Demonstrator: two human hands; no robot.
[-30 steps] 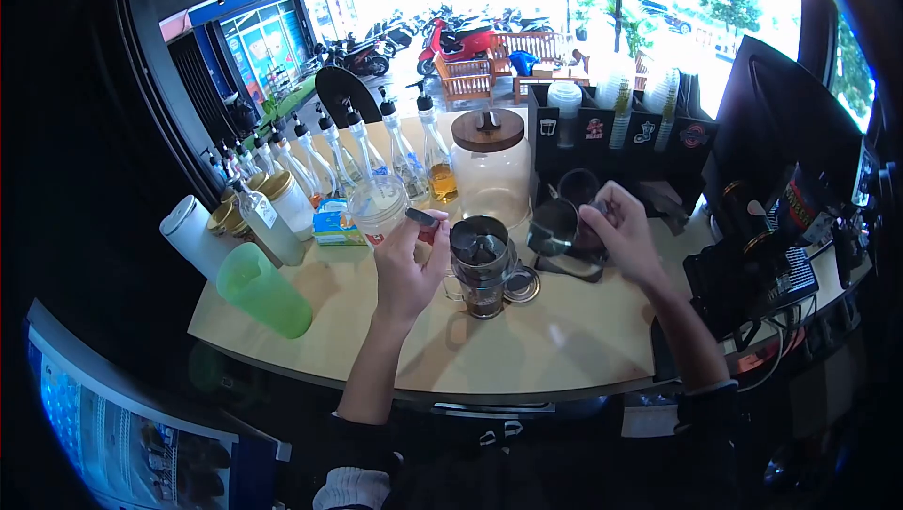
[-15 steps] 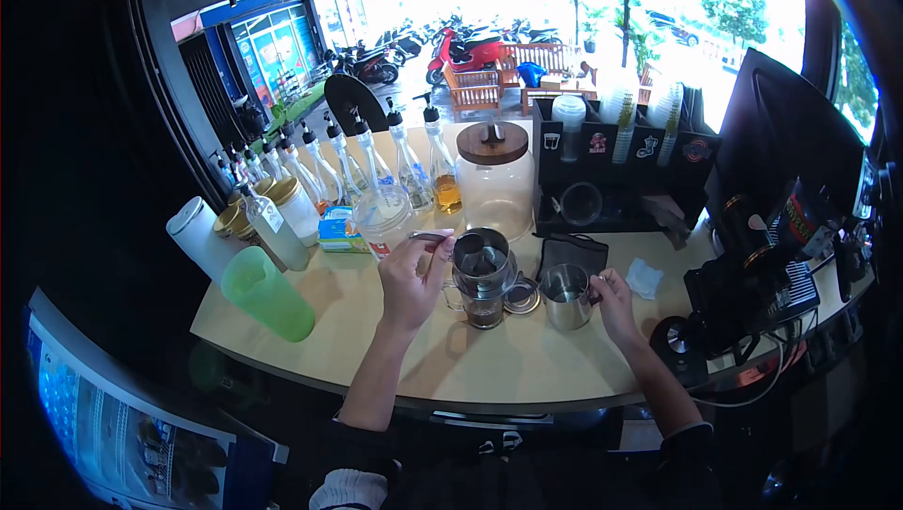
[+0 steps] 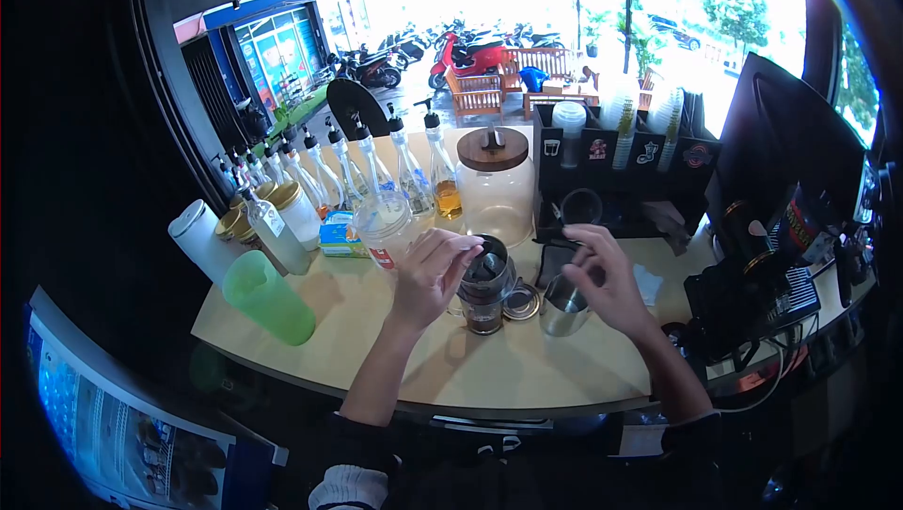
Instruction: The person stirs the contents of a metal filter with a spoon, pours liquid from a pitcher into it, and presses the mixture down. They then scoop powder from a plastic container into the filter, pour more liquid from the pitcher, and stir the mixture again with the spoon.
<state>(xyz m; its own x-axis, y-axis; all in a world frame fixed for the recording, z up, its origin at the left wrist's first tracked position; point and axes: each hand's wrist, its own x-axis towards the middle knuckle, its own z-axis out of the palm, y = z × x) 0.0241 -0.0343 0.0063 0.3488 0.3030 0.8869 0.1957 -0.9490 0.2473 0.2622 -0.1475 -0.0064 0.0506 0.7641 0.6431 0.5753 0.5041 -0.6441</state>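
Observation:
My left hand (image 3: pixel 428 275) is pinched at the rim of a dark-topped brewer with a clear body (image 3: pixel 487 275). Whatever its fingertips hold, if anything, is too small to make out. Beneath the brewer is a glass mug (image 3: pixel 483 315) with dark liquid at its bottom. My right hand (image 3: pixel 607 279) is raised with its fingers apart and nothing visible in them. Partly hidden behind it stands a metal pitcher (image 3: pixel 562 317). A round metal lid (image 3: pixel 521 302) lies between the brewer and the pitcher.
A green tumbler (image 3: pixel 268 295), a clear plastic tub (image 3: pixel 384 218) and several pump bottles (image 3: pixel 442 167) stand to the left. Behind are a wooden-lidded jar (image 3: pixel 496 195) and a black cup organizer (image 3: pixel 621 171). Black equipment (image 3: pixel 743 289) occupies the right side.
My right hand has let go of the pitcher handle and lifted up and left, over the pitcher. My left hand has shifted right to the brewer's rim; the thin metal piece it held no longer shows.

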